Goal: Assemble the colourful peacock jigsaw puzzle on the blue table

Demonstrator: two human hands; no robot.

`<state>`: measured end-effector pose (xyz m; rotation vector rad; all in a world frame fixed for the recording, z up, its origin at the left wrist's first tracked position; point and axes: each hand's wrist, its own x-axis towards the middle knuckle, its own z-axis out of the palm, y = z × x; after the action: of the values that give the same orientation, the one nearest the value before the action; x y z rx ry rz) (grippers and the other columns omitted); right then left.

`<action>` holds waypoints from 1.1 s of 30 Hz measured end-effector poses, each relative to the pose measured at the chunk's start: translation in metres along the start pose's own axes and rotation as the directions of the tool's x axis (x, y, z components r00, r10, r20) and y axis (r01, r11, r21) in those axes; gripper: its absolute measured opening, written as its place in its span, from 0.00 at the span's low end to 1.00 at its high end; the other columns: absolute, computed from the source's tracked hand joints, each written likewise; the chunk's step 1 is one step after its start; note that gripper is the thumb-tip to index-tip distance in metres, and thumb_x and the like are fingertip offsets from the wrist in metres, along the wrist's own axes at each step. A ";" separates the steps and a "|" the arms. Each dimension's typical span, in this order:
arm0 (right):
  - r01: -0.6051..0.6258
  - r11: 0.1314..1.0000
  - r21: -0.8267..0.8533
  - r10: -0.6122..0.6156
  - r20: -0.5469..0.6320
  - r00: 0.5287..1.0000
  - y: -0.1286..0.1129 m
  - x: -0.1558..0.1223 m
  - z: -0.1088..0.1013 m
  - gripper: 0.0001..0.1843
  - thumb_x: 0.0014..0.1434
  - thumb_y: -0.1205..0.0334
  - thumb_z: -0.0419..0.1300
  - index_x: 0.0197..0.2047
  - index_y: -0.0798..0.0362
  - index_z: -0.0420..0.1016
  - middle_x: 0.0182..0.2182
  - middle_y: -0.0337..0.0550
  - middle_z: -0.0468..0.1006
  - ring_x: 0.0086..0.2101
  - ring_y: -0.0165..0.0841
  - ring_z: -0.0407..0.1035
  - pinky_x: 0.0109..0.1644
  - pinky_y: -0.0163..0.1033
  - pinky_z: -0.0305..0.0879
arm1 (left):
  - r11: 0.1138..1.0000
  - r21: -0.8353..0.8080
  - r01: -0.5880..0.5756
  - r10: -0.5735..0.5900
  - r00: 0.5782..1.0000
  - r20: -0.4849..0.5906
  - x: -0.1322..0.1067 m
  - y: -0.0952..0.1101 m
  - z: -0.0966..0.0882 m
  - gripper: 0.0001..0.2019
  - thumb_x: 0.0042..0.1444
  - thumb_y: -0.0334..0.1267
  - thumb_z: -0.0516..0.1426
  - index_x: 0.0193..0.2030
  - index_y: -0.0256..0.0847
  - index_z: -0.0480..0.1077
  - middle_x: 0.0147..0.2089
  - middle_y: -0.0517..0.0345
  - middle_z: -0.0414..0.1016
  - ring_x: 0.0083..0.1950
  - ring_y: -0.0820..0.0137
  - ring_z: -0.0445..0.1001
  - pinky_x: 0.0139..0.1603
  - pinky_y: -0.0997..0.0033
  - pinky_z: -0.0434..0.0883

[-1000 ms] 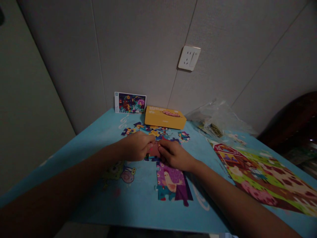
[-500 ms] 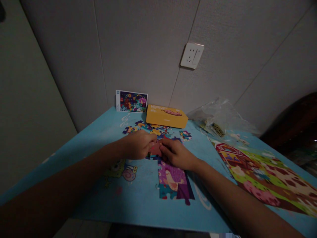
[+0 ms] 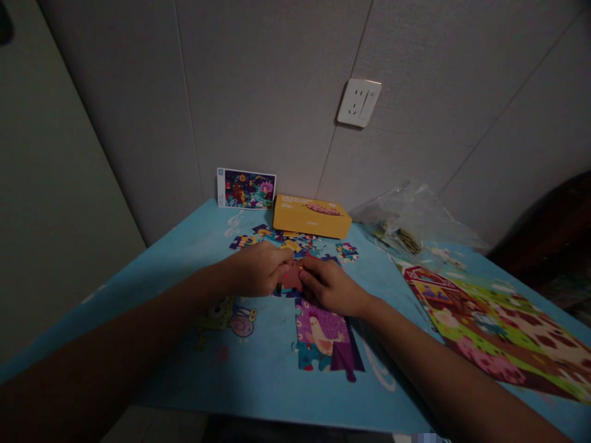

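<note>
Both of my hands meet over a reddish group of jigsaw puzzle pieces [image 3: 290, 279] near the middle of the table. My left hand [image 3: 259, 269] is closed, its fingertips pinching at the upper left edge of the reddish pieces. From the other side, my right hand [image 3: 330, 284] grips their right edge between thumb and bent fingers. Just below lies a joined purple puzzle section [image 3: 322, 335] with a pale figure on it. Loose puzzle pieces [image 3: 290, 246] are scattered beyond my hands. My fingers hide parts of the held pieces.
A yellow box [image 3: 310, 216] lies behind the loose pieces, beside an upright picture card [image 3: 249, 189] against the wall. A clear plastic bag [image 3: 415, 215] rests at the back right. A farm-scene puzzle [image 3: 489, 332] covers the right of the blue table [image 3: 258, 381].
Almost nothing differs. Both hands stay at the reddish puzzle pieces, and the whole view has shifted very slightly.
</note>
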<state>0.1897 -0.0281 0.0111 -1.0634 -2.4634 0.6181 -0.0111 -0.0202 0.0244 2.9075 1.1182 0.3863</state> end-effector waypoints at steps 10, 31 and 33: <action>-0.003 1.000 0.012 0.003 0.001 1.000 0.000 0.000 0.000 0.11 0.64 0.64 0.47 0.32 0.55 0.67 0.23 0.39 0.72 0.25 0.28 0.63 0.30 0.33 0.54 | 0.999 -0.010 0.032 -0.032 0.999 -0.037 -0.001 -0.002 0.004 0.09 0.60 0.34 0.46 0.36 0.39 0.67 0.31 0.54 0.75 0.35 0.65 0.73 0.36 0.68 0.62; -0.008 1.000 0.008 0.007 0.011 1.000 -0.001 0.000 -0.001 0.10 0.62 0.66 0.50 0.32 0.56 0.69 0.22 0.37 0.70 0.23 0.27 0.59 0.28 0.33 0.50 | 1.000 0.013 0.027 -0.027 0.999 -0.028 0.001 -0.003 0.004 0.10 0.61 0.35 0.45 0.34 0.39 0.66 0.30 0.55 0.74 0.31 0.66 0.71 0.31 0.68 0.58; -0.008 1.000 0.012 0.008 0.009 1.000 -0.002 0.000 -0.001 0.10 0.62 0.66 0.50 0.32 0.56 0.69 0.21 0.37 0.70 0.23 0.27 0.59 0.28 0.33 0.50 | 1.000 0.006 0.024 -0.024 0.999 -0.029 0.001 -0.003 0.005 0.10 0.61 0.35 0.45 0.34 0.39 0.66 0.29 0.55 0.74 0.31 0.66 0.71 0.31 0.68 0.58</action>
<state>0.1892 -0.0289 0.0125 -1.0687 -2.4613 0.6414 -0.0113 -0.0165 0.0197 2.9001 1.1593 0.4263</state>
